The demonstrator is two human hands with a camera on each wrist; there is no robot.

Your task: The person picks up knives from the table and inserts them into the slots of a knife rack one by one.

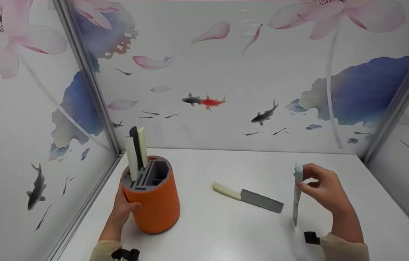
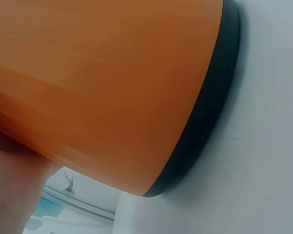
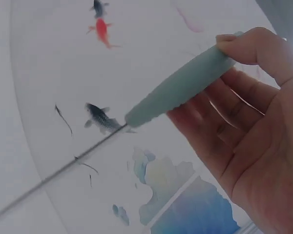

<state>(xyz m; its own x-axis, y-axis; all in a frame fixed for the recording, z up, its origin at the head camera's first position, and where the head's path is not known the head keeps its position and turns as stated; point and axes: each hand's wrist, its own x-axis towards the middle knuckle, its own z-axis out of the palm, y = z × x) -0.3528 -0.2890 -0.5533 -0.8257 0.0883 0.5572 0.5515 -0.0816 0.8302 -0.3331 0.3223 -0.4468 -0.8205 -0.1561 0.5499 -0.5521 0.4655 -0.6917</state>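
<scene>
An orange knife block [image 1: 156,210] with a grey slotted top stands upright at the left of the table. My left hand [image 1: 121,208] grips its left side, thumb across the front; most of the fingers are hidden behind it. Three handles, two pale and one black [image 1: 136,146], rise from the slots. At the right, my right hand [image 1: 324,185] pinches a knife by its pale green handle [image 3: 178,85] between thumb and fingers. The thin blade [image 1: 295,214] points down, edge-on to the head view. Between the hands a cleaver [image 1: 261,200] with a cream handle lies flat.
The white table [image 1: 204,235] is bounded by printed panels at the back and both sides. Metal frame posts [image 1: 91,83] mark the corners. An open square compartment [image 1: 159,172] shows in the block's top, beside narrow slots.
</scene>
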